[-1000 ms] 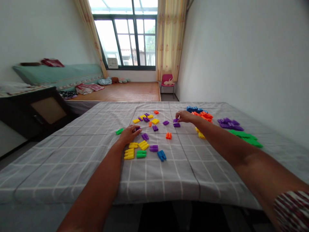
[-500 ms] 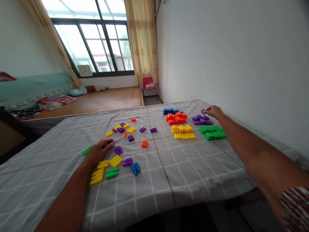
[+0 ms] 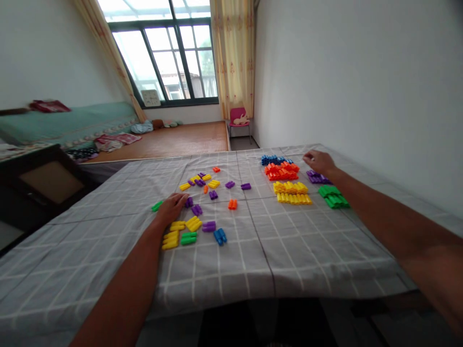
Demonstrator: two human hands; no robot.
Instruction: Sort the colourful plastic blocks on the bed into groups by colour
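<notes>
My left hand (image 3: 175, 207) lies low over the cloth at the left, fingers curled, its fingertips against a purple toy block (image 3: 189, 202). Around it are scattered yellow blocks (image 3: 193, 223), green blocks (image 3: 188, 238), a blue block (image 3: 220, 236) and more purple blocks (image 3: 209, 226). At the right, my right hand (image 3: 319, 162) is raised just behind a purple stack (image 3: 318, 177), fingers bent together. Whatever its fingers may hold is hidden. Near it stand sorted stacks: blue (image 3: 275, 160), orange (image 3: 282, 171), yellow (image 3: 293, 193) and green (image 3: 333, 196).
A grey checked cloth (image 3: 246, 265) covers the table. A white wall (image 3: 343, 77) runs along the right. Beyond the table are a low wooden platform (image 3: 181, 140), a pink chair (image 3: 238, 115) and a window. A dark cabinet (image 3: 39, 188) stands at the left.
The view has turned left, shifting everything rightward. The purple block seen in my right fingers earlier no longer shows there. My left hand stays by its purple block, which is more exposed.
</notes>
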